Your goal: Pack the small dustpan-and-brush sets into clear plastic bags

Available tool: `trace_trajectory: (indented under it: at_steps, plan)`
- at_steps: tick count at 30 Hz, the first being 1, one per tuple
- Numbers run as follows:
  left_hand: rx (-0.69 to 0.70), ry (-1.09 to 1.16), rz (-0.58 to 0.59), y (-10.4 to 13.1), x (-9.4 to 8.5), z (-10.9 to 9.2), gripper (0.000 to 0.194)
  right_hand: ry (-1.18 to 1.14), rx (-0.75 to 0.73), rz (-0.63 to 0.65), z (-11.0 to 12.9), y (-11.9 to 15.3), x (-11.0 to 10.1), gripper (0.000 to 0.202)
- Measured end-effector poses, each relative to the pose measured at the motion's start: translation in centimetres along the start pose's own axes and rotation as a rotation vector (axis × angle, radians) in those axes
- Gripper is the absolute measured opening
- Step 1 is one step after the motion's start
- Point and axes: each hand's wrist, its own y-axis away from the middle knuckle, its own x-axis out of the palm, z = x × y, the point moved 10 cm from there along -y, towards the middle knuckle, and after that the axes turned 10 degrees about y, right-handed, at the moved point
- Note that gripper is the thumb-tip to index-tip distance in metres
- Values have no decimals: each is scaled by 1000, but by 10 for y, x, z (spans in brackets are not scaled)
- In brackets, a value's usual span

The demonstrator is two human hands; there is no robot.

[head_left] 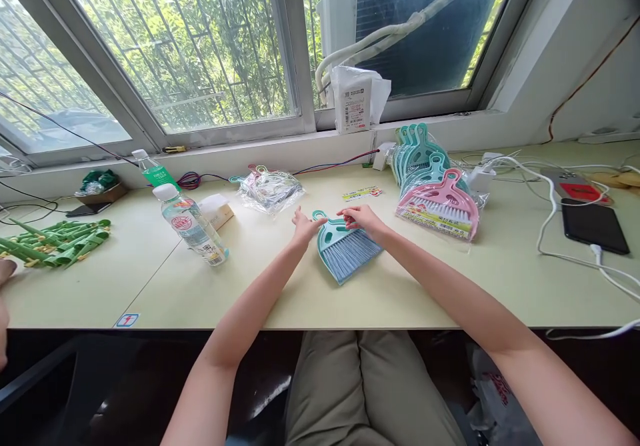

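A mint-green dustpan (327,236) with a matching hand brush (353,253) on it lies on the table in front of me, grey-blue bristles toward me. My left hand (304,227) is at its left, fingers apart, the thumb reaching to the handle end. Over the upper right edge of the set is my right hand (364,218), its fingers curled together in a pinch; whatever is between them is too small to make out. Behind the set lies a yellow printed label card (362,193).
Bagged green dustpan sets (420,156) and a pink one (440,203) stand at right, near a phone (594,225) and white cables. Plastic bags (270,189) lie behind. Two bottles, one clear (193,226), one green-labelled (159,171), stand left. Another person's hand (5,279) shows at far left.
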Motion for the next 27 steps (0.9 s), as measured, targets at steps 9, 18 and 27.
trace_trajectory:
  at_steps: [9,18,27]
  plan:
    - [-21,104,211,-5,14,8,117,979,-124,-210,-14,-50,-47,54]
    - [-106,435,240,-9,5,1,29,1007,-75,-6,-8,-38,-24,28]
    - [-17,513,-48,-45,-64,-1,49,585,-145,367,-11,-29,-25,47]
